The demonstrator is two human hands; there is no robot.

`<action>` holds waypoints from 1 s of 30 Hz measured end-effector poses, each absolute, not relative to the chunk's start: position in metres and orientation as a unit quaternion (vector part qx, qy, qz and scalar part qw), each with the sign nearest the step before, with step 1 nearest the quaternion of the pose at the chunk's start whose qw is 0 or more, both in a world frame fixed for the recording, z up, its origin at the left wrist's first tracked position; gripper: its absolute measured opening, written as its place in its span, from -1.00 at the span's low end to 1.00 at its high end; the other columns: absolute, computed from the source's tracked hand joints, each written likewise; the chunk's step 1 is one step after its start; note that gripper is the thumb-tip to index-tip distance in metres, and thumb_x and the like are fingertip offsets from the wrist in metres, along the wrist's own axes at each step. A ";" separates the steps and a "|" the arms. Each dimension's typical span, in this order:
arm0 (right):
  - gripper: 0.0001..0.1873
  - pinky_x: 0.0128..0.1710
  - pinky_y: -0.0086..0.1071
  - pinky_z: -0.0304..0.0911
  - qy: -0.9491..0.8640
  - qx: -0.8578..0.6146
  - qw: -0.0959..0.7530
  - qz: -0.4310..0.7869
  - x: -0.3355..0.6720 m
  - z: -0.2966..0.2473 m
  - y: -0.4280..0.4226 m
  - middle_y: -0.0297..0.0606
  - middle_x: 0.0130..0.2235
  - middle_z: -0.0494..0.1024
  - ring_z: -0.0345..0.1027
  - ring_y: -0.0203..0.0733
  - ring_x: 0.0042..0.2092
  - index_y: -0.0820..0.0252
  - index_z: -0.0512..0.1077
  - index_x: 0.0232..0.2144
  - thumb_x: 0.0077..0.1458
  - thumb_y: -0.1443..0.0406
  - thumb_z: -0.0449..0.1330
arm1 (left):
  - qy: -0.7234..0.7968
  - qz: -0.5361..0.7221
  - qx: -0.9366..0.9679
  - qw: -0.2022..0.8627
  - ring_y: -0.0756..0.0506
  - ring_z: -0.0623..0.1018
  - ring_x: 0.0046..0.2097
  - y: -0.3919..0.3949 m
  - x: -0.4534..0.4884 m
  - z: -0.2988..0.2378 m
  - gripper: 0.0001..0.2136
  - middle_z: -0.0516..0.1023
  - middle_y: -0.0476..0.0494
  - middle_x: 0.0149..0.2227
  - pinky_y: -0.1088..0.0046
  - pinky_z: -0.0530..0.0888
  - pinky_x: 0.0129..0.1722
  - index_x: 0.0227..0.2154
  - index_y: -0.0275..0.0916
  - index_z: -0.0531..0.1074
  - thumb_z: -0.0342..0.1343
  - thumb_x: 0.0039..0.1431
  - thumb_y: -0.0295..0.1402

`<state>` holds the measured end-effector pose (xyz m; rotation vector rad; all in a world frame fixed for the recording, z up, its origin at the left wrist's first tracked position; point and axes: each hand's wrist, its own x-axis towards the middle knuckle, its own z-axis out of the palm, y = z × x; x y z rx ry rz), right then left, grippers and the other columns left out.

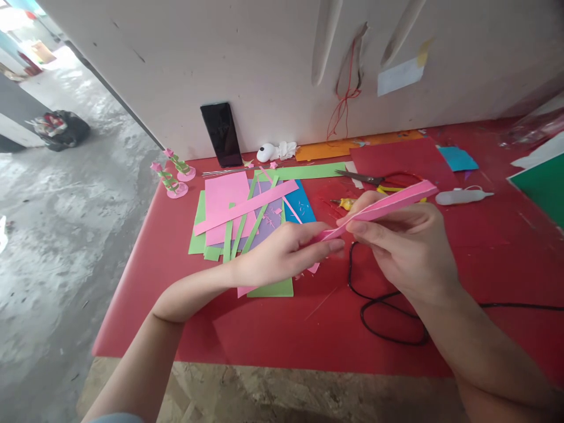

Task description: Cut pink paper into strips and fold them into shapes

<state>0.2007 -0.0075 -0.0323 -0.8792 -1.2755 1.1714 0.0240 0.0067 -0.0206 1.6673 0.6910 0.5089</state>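
Observation:
A long pink paper strip [392, 202], folded lengthwise, is stretched between my two hands above the red table. Its left end is pinched between the thumb and fingers of my left hand [291, 249]. My right hand [405, 241] grips the strip near its middle, thumb in front, and the far end sticks out up to the right. Below and left of my hands lies a pile of pink sheets [224, 194], green strips [229, 232], a purple sheet [268, 220] and a blue sheet [304, 202]. Another pink strip [247, 207] rests across the pile.
Scissors [361, 176], a yellow-handled tool [346, 203] and a white glue bottle [462, 195] lie behind my right hand. A black cord [365, 317] loops beneath it. Two small pink flower models [176, 188] stand at the left edge; a phone [221, 134] leans at the back.

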 end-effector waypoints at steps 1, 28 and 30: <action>-0.93 -0.52 -0.42 0.31 -0.540 -0.376 0.567 0.496 0.201 -0.032 -0.008 -0.40 -0.53 0.53 0.39 -0.32 -0.46 -0.11 0.64 -0.48 -0.07 0.26 0.40 | 0.291 0.224 0.717 0.592 0.17 0.21 -0.63 0.007 0.024 -0.021 -0.77 0.20 0.16 -0.63 0.63 0.23 -0.61 -0.40 -0.29 0.34 -0.07 0.31 -0.28; -0.80 -0.54 -0.37 0.23 -0.739 -0.248 0.494 0.385 0.221 -0.032 0.008 -0.32 -0.35 0.55 0.36 -0.28 -0.44 -0.26 0.62 -0.26 0.05 0.25 0.33 | 0.257 0.301 0.909 0.127 0.04 0.49 -0.50 0.001 0.013 -0.021 -0.82 0.57 -0.06 -0.49 0.55 0.35 -0.54 -0.29 -0.32 0.46 -0.06 0.23 -0.48; -0.83 -0.57 -0.37 0.19 -0.743 -0.248 0.497 0.375 0.221 -0.032 0.010 -0.31 -0.37 0.55 0.34 -0.29 -0.45 -0.25 0.62 -0.26 0.11 0.20 0.28 | 0.258 0.311 0.912 0.065 0.03 0.54 -0.46 0.002 0.012 -0.024 -0.81 0.61 -0.08 -0.43 0.54 0.39 -0.53 -0.22 -0.32 0.46 -0.05 0.23 -0.48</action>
